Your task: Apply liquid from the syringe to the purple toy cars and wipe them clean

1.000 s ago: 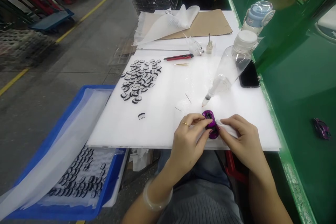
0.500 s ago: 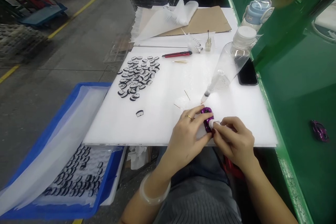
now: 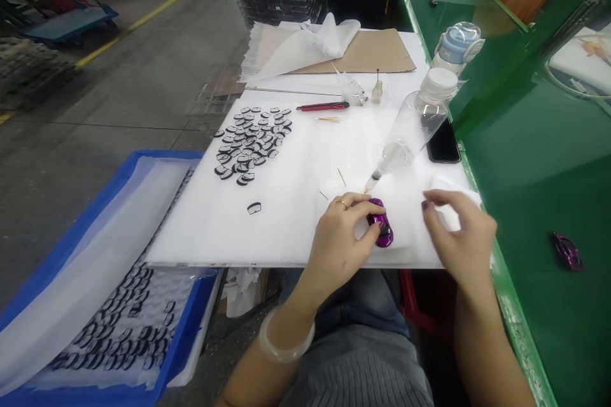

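Note:
My left hand (image 3: 341,235) holds a shiny purple toy car body (image 3: 380,222) against the white board, with its thumb and fingers on either side. A dark window patch shows on the car. To the right, my right hand (image 3: 463,229) is raised off the car, thumb and forefinger curved with a small gap between the tips. Behind that hand lies a white wad of cloth or tissue (image 3: 449,186); I see no hold on it. A clear syringe-like tube (image 3: 377,175) points its tip toward the car. Two thin sticks (image 3: 341,176) lie left of it.
Several small dark-edged clear pieces (image 3: 251,143) cover the board's left. Behind are a red cutter (image 3: 324,106), a small glass bottle (image 3: 377,92), a clear bottle (image 3: 415,121) and a phone (image 3: 443,143). A blue tray (image 3: 174,331) sits lower left; another purple car (image 3: 567,251) lies right.
My right hand has left the car and moved right, and the white material is no longer at its fingertips. My left hand stays on the car, which shows more of its top.

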A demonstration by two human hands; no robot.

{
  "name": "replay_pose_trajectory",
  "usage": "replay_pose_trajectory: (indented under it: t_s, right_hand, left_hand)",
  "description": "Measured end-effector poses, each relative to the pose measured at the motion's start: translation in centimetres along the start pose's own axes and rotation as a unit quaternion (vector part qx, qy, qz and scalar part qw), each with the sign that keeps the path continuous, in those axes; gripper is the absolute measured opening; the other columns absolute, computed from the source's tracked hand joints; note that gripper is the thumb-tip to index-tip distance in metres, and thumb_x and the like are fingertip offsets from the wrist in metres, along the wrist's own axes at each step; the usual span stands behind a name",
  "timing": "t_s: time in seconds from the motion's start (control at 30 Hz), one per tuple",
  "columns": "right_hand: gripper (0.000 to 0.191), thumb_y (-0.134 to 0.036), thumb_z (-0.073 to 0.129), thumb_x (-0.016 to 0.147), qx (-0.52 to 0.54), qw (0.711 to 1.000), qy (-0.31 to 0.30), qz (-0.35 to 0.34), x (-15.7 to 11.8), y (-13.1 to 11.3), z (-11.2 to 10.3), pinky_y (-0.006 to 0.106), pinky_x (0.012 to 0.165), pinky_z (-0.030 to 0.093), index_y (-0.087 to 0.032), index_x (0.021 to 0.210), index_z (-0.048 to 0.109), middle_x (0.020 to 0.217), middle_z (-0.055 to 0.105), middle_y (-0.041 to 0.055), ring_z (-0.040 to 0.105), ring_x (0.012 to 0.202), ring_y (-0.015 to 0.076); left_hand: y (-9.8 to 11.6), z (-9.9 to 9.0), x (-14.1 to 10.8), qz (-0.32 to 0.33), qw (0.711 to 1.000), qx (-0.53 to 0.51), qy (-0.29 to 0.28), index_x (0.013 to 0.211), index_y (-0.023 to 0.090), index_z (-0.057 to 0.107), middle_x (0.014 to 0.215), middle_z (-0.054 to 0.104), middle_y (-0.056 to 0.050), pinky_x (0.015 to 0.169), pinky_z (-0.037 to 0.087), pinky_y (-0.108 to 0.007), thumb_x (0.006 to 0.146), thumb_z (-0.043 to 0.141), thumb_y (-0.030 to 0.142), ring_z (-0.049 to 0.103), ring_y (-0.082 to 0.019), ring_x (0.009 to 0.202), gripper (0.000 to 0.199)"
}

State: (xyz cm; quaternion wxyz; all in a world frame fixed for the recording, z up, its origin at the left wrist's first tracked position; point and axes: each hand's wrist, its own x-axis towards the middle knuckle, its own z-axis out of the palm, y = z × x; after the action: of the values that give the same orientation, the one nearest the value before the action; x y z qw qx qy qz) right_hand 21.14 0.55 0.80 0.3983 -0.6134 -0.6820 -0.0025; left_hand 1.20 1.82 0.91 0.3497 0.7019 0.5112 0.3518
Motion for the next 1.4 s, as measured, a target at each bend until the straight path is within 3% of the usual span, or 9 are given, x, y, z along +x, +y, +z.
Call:
replay_pose_trajectory:
  t_s: [0.17, 0.47, 0.6, 0.7, 0.83, 1.1, 1.23, 1.33, 1.4]
  right_hand:
    - [0.038, -0.03, 0.059, 0.088, 0.056, 0.993, -0.107, 0.001, -2.0, -4.9, 1.6, 0.043, 0.078, 0.054, -0.015, 0.122, 0.057, 0.102, 0.07, 0.0124, 0.065, 0.09, 0.0262]
    - [0.058, -0.031, 0.056, 0.085, -0.02, 0.99, -0.128, 0.052, -2.9, -6.5, 2.7, 0.045, 0.08, 0.05, -0.008, 0.138, 0.047, 0.104, 0.069, 0.0153, 0.06, 0.092, 0.0292]
    - [0.05, -0.022, 0.055, 0.083, -0.048, 0.99, -0.02, 0.13, -2.5, -1.5, 0.2, 0.036, 0.079, 0.051, -0.015, 0.132, 0.054, 0.105, 0.07, 0.0103, 0.062, 0.088, 0.0226]
    - [0.048, -0.023, 0.06, 0.079, -0.195, 0.939, 0.069, 0.273, -3.1, 6.1, -4.1, 0.033, 0.068, 0.047, -0.016, 0.126, 0.058, 0.103, 0.072, 0.0118, 0.063, 0.084, 0.0228]
    - [0.031, -0.027, 0.067, 0.077, -0.238, 0.915, 0.044, 0.323, -5.6, 13.4, -10.1, 0.027, 0.055, 0.037, -0.014, 0.105, 0.068, 0.084, 0.071, 0.0107, 0.063, 0.069, 0.0177]
    - [0.03, -0.018, 0.062, 0.076, -0.308, 0.849, 0.083, 0.421, -8.9, 14.7, -14.8, 0.047, 0.066, 0.049, -0.012, 0.106, 0.065, 0.082, 0.068, 0.0174, 0.067, 0.081, 0.0346]
    - [0.045, -0.019, 0.055, 0.085, -0.23, 0.92, 0.048, 0.313, -5.8, 10.7, -11.4, 0.063, 0.089, 0.048, -0.012, 0.129, 0.052, 0.115, 0.067, 0.0251, 0.064, 0.106, 0.0414]
    - [0.04, -0.023, 0.058, 0.089, -0.095, 0.984, -0.076, 0.129, -2.6, 5.2, -6.7, 0.044, 0.102, 0.05, -0.024, 0.128, 0.055, 0.127, 0.066, 0.0108, 0.063, 0.116, 0.0273]
    - [0.034, -0.02, 0.058, 0.089, -0.002, 0.986, -0.167, -0.008, -1.0, 1.6, -3.5, 0.038, 0.102, 0.052, -0.028, 0.122, 0.059, 0.122, 0.069, 0.0037, 0.064, 0.115, 0.0213]
  left_hand:
    - [-1.0, -0.2, -0.2, 0.034, 0.999, -0.001, 0.005, 0.105, 0.027, 0.075, 0.121, 0.07, -0.005, 0.103, 0.051, -0.047, 0.089, 0.053, 0.011, 0.062, -0.026, 0.117, 0.033]
    - [-1.8, -0.3, -0.6, 0.01, 1.0, 0.003, 0.023, 0.111, 0.029, 0.073, 0.127, 0.069, -0.004, 0.105, 0.046, -0.044, 0.096, 0.051, 0.044, 0.061, -0.027, 0.121, 0.031]
    - [-1.6, -0.2, -1.2, 0.011, 0.998, 0.05, 0.041, 0.113, 0.029, 0.071, 0.125, 0.07, -0.004, 0.095, 0.05, -0.045, 0.094, 0.054, 0.045, 0.064, -0.029, 0.113, 0.03]
    - [-1.8, 0.2, -1.3, 0.057, 0.993, 0.091, 0.053, 0.103, 0.029, 0.073, 0.119, 0.072, -0.004, 0.091, 0.05, -0.045, 0.092, 0.058, 0.04, 0.064, -0.031, 0.111, 0.022]
    - [-2.2, 0.6, -1.2, 0.108, 0.983, 0.139, 0.061, 0.097, 0.03, 0.073, 0.115, 0.073, -0.002, 0.082, 0.05, -0.042, 0.09, 0.062, 0.035, 0.063, -0.031, 0.106, 0.013]
    - [-1.8, 0.9, -1.4, 0.126, 0.972, 0.184, 0.073, 0.096, 0.027, 0.073, 0.114, 0.074, -0.001, 0.07, 0.052, -0.035, 0.09, 0.062, 0.035, 0.064, -0.027, 0.104, 0.014]
    - [-1.9, 1.1, -1.3, 0.149, 0.963, 0.212, 0.071, 0.116, 0.024, 0.067, 0.115, 0.073, -0.003, 0.076, 0.056, -0.036, 0.088, 0.066, 0.033, 0.064, -0.027, 0.107, 0.029]
    - [-1.9, 1.2, -1.1, 0.17, 0.962, 0.205, 0.065, 0.131, 0.019, 0.058, 0.122, 0.069, -0.009, 0.084, 0.057, -0.039, 0.085, 0.069, 0.031, 0.064, -0.029, 0.11, 0.048]
    - [-1.9, 1.0, -1.1, 0.182, 0.965, 0.177, 0.059, 0.139, 0.016, 0.049, 0.129, 0.065, -0.012, 0.092, 0.056, -0.039, 0.086, 0.068, 0.026, 0.064, -0.028, 0.114, 0.057]
